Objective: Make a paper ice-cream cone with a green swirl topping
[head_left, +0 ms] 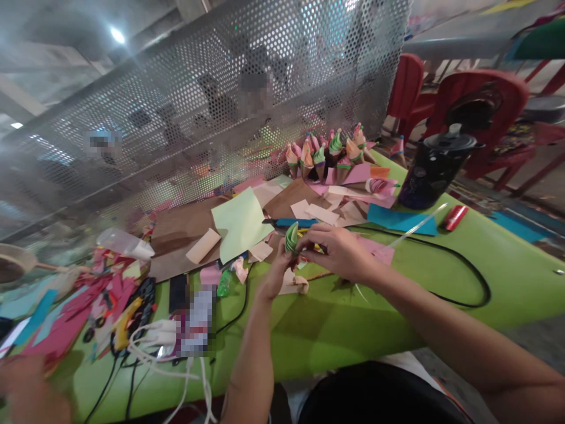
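Note:
A small green paper ice cream cone [291, 237] with a swirled, pointed top is held upright over the table. My left hand [278, 270] has its fingers closed around the lower part, which they mostly hide. My right hand [331, 250] comes in from the right with bent fingers pinched at the cone's side; whether a small piece sits between the fingertips cannot be made out. Just behind my hands lies a blue cutter-like tool [295, 223]. A pale green paper sheet [242, 224] lies to the left, and a curled paper scrap [296, 284] is beneath my hands.
Several finished paper cones [320, 156] stand at the back beside a perforated metal screen [185, 112]. A dark tumbler [435, 168] and a red cylinder [456, 218] are at the right. Cables, a yellow tool [126, 324] and another person's hand [30, 383] are at the left.

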A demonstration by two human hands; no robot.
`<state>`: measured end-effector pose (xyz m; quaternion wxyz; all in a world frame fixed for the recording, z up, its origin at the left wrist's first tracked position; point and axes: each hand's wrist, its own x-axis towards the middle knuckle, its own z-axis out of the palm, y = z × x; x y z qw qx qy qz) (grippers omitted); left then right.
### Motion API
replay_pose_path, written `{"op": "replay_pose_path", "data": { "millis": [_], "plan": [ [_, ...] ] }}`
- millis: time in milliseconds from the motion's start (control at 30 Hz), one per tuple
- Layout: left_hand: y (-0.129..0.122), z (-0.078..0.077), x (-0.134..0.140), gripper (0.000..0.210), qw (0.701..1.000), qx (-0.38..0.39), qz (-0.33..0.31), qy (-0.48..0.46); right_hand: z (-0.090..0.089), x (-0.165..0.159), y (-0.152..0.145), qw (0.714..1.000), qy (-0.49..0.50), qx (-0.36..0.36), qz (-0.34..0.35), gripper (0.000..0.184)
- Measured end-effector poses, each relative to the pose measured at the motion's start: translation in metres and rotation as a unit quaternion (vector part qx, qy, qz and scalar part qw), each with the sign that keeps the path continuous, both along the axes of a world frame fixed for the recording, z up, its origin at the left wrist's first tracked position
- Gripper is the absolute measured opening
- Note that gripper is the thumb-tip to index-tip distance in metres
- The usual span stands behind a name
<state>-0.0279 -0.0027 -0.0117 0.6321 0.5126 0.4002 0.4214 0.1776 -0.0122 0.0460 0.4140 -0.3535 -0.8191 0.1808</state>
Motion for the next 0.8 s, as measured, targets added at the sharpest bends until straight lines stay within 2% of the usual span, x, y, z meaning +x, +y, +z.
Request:
{"op": "replay_pose_path", "data": {
  "millis": [367,800],
  "plan": [
    [0.0001,0.0011,0.0025,0.025,0.999,0.039,-0.008,0.006,-0.0059,-0.005,-0.0006,1.0,0.002,0.01,-0.004,0.013],
    [-0.0002,-0.0017,0.0001,0.021,0.999,0.044,-0.009,0.001,-0.0046,-0.006,-0.0017,0.999,0.01,0.004,-0.03,0.015]
  ]
}}
